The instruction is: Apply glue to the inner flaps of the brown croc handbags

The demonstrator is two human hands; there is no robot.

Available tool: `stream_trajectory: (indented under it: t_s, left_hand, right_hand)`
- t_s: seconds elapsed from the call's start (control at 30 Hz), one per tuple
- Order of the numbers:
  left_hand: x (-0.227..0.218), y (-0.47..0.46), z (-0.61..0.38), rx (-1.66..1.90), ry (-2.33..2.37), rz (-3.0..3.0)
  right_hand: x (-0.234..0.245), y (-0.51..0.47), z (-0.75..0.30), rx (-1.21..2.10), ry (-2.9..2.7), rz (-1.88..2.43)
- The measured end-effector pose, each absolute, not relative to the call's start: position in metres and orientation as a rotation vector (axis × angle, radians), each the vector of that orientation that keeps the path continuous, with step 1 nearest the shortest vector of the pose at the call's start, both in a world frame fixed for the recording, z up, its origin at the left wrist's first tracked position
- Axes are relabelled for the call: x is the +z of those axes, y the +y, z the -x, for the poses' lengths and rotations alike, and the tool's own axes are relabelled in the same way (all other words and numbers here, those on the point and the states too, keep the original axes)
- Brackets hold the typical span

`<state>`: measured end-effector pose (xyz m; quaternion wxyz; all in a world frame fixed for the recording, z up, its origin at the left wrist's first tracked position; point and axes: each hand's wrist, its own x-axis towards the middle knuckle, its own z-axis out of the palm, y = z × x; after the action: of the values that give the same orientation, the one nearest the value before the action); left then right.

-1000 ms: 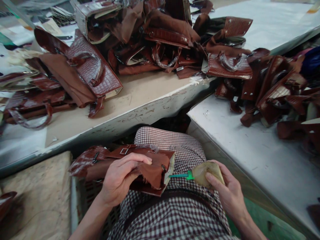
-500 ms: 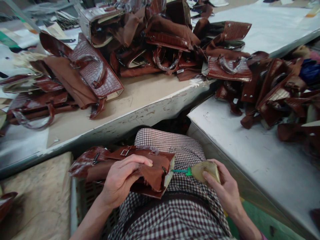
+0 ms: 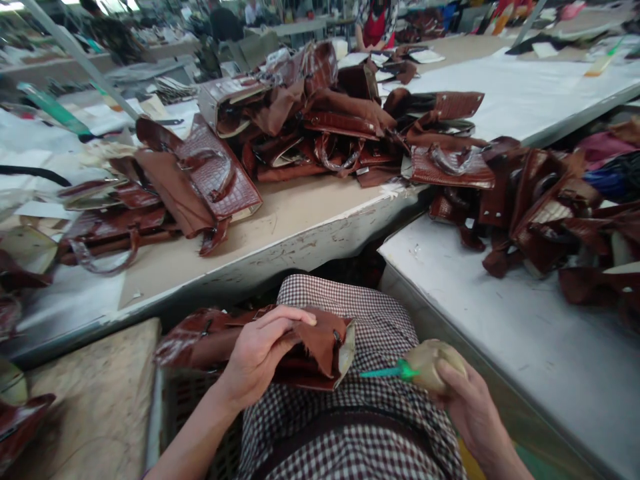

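Observation:
A brown handbag lies across my lap, crocodile-patterned on its outside, with loose brown lining cloth at its right end. My left hand is closed on the bag near that end, thumb and fingers pinching the lining. In my right hand is a yellowish glue bottle with a green cap and a thin green nozzle. The nozzle points left toward the bag's pale edge and stands a little apart from it. My left palm hides part of the bag.
Several brown handbags are heaped on the table ahead. More bags lie on the white table at right. A worn board is at lower left. Farther back, a person in a red apron is at a table.
The glue bottle has moved right, drawing its nozzle away from the bag's edge. My left hand still grips the bag. The view has tilted up, showing more of the room.

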<state>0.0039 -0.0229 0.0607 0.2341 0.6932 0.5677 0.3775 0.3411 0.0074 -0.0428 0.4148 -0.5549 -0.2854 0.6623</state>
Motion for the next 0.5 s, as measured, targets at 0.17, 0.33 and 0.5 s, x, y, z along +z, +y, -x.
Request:
stream_trajectory:
  t_s: [0.17, 0.33, 0.5]
  left_hand:
    - [0.073, -0.004, 0.001, 0.566, 1.96, -2.115]
    - [0.089, 0.016, 0.003, 0.526, 2.066, -1.668]
    - [0.102, 0.026, -0.002, 1.343, 1.661, -0.544]
  right_hand:
    - [-0.024, 0.018, -0.338, 1.882, -0.024, 0.932]
    - [-0.011, 0.022, -0.333, 1.915, -0.027, 0.807]
    - [0.003, 0.023, -0.32, 1.942, -0.2, 0.764]
